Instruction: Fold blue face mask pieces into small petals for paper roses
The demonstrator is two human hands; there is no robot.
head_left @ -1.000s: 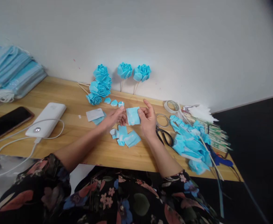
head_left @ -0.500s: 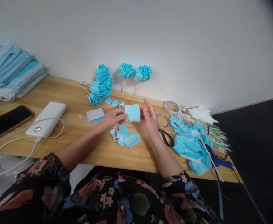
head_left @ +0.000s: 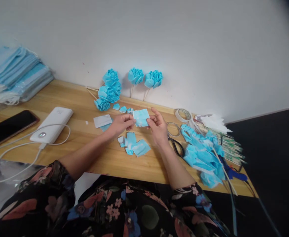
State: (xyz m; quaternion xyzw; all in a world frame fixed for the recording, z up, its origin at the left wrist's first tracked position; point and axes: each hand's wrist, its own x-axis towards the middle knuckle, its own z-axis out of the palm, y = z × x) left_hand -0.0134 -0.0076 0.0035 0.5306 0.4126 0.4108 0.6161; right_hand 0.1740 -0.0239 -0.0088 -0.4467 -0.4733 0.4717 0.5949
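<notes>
A small light-blue square of mask fabric (head_left: 141,117) is stretched between my two hands above the table. My left hand (head_left: 123,123) pinches its left edge between thumb and fingers. At the right edge, my right hand (head_left: 158,126) grips it with the thumb in front, the index finger raised. Below them lie loose blue fabric pieces (head_left: 134,146). Small folded blue petals (head_left: 123,109) sit in a row behind my left hand. White and blue cut pieces (head_left: 103,121) rest left of it. Blue fabric roses (head_left: 109,89) on thin sticks stand or lie at the back.
Face masks (head_left: 16,72) are stacked at far left, near a phone (head_left: 11,128) and a white power bank (head_left: 53,124) with its cable. On the right are tape (head_left: 183,115), black-handled scissors (head_left: 176,146), crumpled blue fabric (head_left: 201,154) and a blue glue gun (head_left: 235,173).
My right thumb has come onto the right edge of the fabric square, so both hands now grip it. The view has shifted slightly.
</notes>
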